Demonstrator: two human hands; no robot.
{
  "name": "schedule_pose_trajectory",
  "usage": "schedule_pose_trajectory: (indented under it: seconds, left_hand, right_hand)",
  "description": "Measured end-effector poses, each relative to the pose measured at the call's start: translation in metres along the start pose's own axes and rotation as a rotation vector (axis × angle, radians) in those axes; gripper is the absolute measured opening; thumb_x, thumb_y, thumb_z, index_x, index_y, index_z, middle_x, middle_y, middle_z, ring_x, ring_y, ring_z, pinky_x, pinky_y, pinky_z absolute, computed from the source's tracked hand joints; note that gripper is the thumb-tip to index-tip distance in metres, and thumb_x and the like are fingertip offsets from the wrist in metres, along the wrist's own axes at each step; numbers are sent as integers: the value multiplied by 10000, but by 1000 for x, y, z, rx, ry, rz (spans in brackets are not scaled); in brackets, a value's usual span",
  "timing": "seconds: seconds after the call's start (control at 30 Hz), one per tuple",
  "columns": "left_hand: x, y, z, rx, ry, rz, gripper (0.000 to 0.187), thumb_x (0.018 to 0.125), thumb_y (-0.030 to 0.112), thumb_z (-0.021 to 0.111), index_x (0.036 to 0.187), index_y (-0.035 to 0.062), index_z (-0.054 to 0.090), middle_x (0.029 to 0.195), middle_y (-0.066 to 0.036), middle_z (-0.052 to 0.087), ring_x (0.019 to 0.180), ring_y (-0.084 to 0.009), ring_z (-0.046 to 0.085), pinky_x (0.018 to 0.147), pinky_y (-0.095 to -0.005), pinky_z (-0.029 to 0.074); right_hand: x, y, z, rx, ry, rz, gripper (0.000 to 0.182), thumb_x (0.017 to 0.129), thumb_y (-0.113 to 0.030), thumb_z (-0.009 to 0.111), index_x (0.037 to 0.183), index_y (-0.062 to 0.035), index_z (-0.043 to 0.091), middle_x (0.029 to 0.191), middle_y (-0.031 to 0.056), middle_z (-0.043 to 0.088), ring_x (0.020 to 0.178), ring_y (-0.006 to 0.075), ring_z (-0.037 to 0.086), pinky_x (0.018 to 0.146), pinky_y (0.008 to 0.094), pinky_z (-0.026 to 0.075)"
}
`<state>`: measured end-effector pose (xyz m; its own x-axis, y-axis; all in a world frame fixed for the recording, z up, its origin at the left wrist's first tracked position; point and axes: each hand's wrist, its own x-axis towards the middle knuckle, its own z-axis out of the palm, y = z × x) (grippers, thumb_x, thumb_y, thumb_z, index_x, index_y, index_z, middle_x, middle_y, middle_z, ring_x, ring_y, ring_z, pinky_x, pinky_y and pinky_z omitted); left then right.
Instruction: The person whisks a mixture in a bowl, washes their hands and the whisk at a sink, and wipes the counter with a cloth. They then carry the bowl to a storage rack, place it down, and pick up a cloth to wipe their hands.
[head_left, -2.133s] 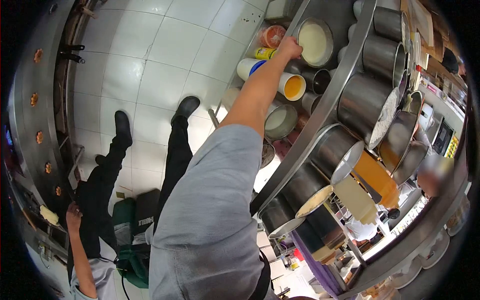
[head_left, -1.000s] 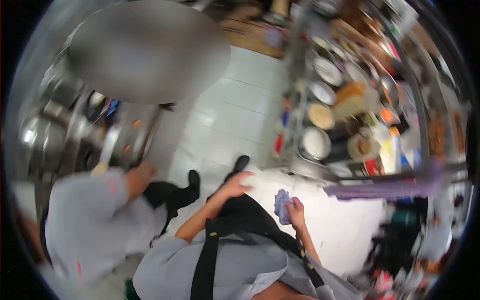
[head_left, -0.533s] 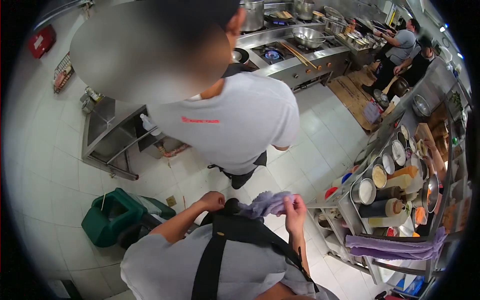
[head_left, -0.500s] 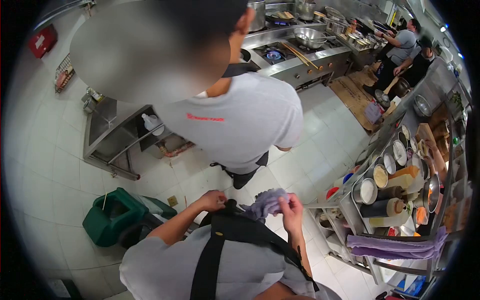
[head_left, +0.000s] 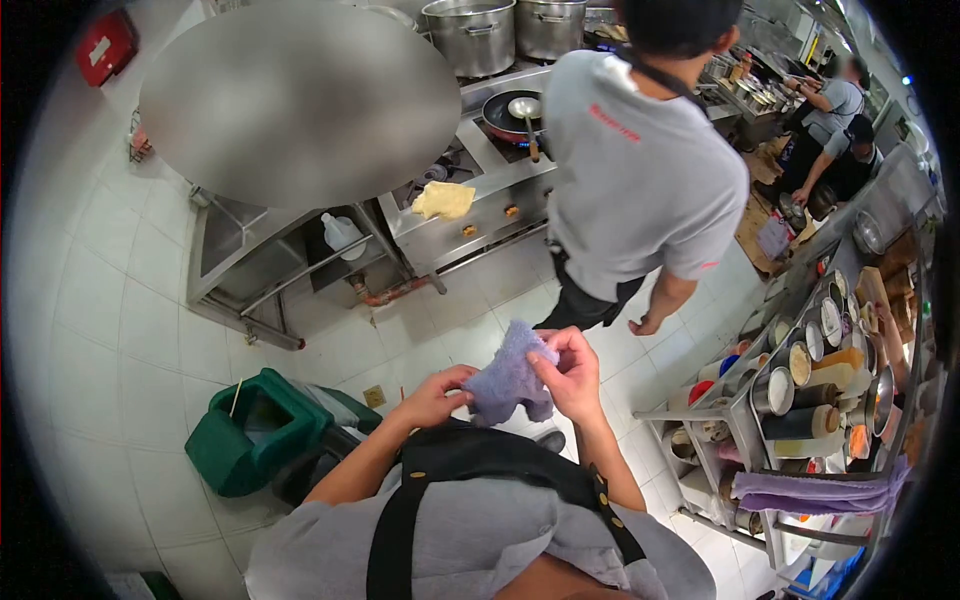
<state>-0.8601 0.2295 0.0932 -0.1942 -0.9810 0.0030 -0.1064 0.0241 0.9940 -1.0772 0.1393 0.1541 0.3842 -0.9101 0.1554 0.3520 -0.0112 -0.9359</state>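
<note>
A crumpled lilac cloth [head_left: 508,377] hangs in front of my chest. My right hand [head_left: 568,372] pinches its upper right edge between thumb and fingers. My left hand [head_left: 433,397] grips its lower left side just above my black apron strap. I wear a grey shirt and stand on white floor tiles.
A co-worker in a grey shirt [head_left: 640,170] stands close ahead at a steel stove [head_left: 470,215] with a pan and a yellow cloth [head_left: 443,200]. A green bin [head_left: 255,430] sits to my left. A steel rack of sauce tins [head_left: 800,390] with a purple cloth [head_left: 815,490] stands right.
The co-worker has stepped away toward the stove and to the right. The cloth has risen a little and spread out between my two hands.
</note>
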Motion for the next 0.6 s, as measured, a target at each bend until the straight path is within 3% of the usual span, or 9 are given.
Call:
schedule_pose_trajectory:
  seconds: [0.03,0.13,0.27,0.3,0.4,0.43,0.53,0.6]
  left_hand:
    - [-8,8,-23,-116,29,-247,160,872,86,544,1013,12,549,892,-7,570,786,-86,512,711,-238,427]
    - [-18,24,-88,-286,137,-90,145,890,91,524,1017,26,546,864,8,556,780,-63,495,707,-223,417]
    - [-35,40,-182,-70,176,-69,160,875,146,577,972,19,560,813,24,541,749,-50,467,658,-212,398]
    - [-41,38,-208,9,144,-119,212,824,157,635,957,2,578,844,-27,591,756,-114,538,686,-250,438]
    - [-50,58,-273,567,174,64,266,754,136,681,959,-10,593,908,-105,625,811,-228,601,747,-308,468]
    - [-54,61,-296,520,168,-16,347,696,119,709,997,-15,600,989,-159,617,915,-306,595,822,-344,460]
    - [-58,50,-360,585,253,8,422,667,111,736,1049,-5,601,1059,-144,598,970,-283,580,836,-338,453]
    - [-47,64,-374,471,388,145,428,687,73,714,1095,16,601,1163,-120,557,1046,-251,550,854,-337,445]
  right_hand:
    - [9,2,16,-25,-15,-41,217,772,58,605,891,-45,456,967,85,580,813,95,537,690,230,453]
    - [38,17,55,-100,-36,-43,400,677,147,594,995,-54,457,990,72,555,858,113,543,721,232,459]
    - [71,45,123,-219,31,132,320,681,148,579,949,-21,536,827,41,558,707,110,546,607,228,446]
    - [85,52,138,-251,45,158,291,684,145,576,925,-16,553,791,36,558,673,109,543,582,228,442]
    - [129,69,193,47,134,112,204,700,108,606,870,2,564,721,26,571,641,101,542,555,227,441]
    - [145,76,207,78,80,95,220,711,95,611,890,-24,564,752,26,574,644,93,544,550,237,454]
    - [192,74,269,-21,5,93,211,723,76,615,886,-47,563,765,18,569,654,78,543,571,235,465]
    - [221,87,306,-9,-207,9,187,739,51,616,878,-58,556,794,3,566,688,67,546,594,226,470]
